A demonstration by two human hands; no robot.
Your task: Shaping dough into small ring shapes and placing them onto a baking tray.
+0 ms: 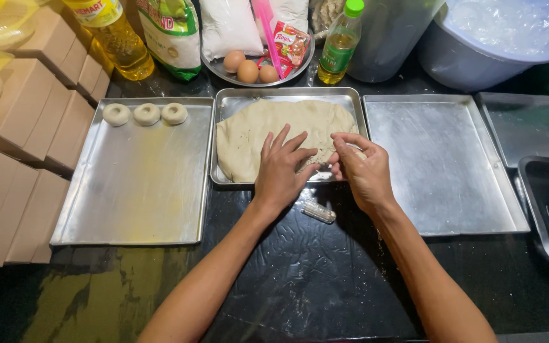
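The left hand [281, 170] lies flat, fingers spread, on the dough [274, 133] in the middle tray [223, 181]. The right hand [361, 170] pinches a bit at the tray's front edge. The bit may tear unevenly, and the small tube [318, 212] on the counter could roll off.

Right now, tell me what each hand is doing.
Left hand: open, fingers spread, pressing flat on the beige dough slab in the middle metal tray.
Right hand: closed, pinching a small piece of dough.
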